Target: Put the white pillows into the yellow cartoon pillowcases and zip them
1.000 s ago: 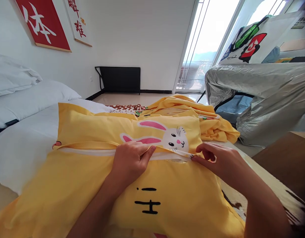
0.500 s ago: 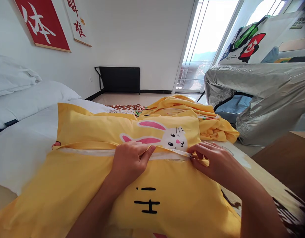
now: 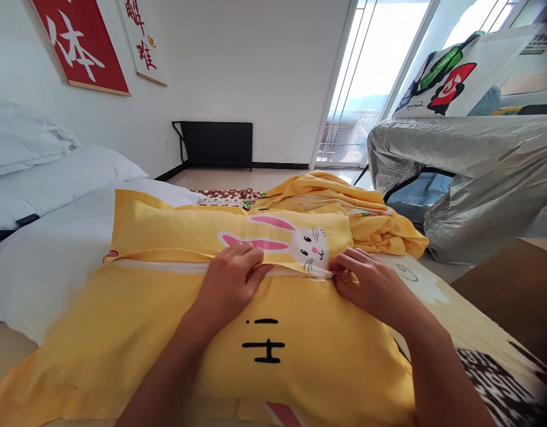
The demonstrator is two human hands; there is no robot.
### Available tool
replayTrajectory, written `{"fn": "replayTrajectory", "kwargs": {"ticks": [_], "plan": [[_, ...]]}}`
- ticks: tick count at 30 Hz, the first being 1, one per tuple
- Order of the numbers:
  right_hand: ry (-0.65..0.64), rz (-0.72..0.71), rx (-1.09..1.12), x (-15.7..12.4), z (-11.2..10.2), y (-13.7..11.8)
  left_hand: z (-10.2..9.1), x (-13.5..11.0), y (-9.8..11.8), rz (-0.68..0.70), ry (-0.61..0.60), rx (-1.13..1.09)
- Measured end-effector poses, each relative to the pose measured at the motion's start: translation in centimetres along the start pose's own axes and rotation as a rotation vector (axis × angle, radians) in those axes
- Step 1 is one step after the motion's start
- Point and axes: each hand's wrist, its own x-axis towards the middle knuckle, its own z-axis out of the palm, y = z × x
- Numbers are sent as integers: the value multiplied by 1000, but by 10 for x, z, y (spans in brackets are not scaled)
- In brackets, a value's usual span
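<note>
1. Nearest: the yellow pillowcase (image 3: 135,344) lies flat under both forearms. Its black printed strokes (image 3: 264,343) sit just short of the hands, between the wrists.
2. Left hand (image 3: 231,283): fingers curled, thumb and fingers closed on the pillowcase's yellow edge where it laps the zipper (image 3: 167,267). The white zipper tape runs off to this hand's left. Cannot tell whether the teeth are meshed there.
3. Right hand (image 3: 366,286): fingertips pressed together, pinching the zipper's right end, just right of the left hand. The slider is hidden under the fingers.
4. Cream patterned cover (image 3: 455,320): flat, to the right of the right hand and forearm.
5. Rabbit print (image 3: 300,244): on the pillowcase just beyond both sets of fingertips.
6. White bed sheet (image 3: 42,267): left of the left hand, under the pillowcase's left edge.
7. Crumpled yellow bedding (image 3: 371,222): beyond the right hand, touching the pillowcase's far right corner.
8. White pillows (image 3: 55,178): stacked, far left of the left hand.
9. Silver cover (image 3: 469,172): draped over furniture, well beyond and right of the right hand.
10. Farthest: low black panel (image 3: 215,145) against the wall, straight beyond the hands. Glass door (image 3: 366,83) to its right, red wall hanging (image 3: 84,44) and white scroll (image 3: 142,38) high on the left.
</note>
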Motion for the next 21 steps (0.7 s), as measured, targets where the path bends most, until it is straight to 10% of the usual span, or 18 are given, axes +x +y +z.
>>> {"fn": "replayTrajectory", "kwargs": {"ticks": [6,15,21], "plan": [[44,195,-129,7,21,3,-19,-7,-42,-59,-25,199],[-42,478,241,16,53,50,-85,-97,-202,-742,12,146],[-258,767,399,10,73,84,-75,-147,-216,-1021,164,125]]}}
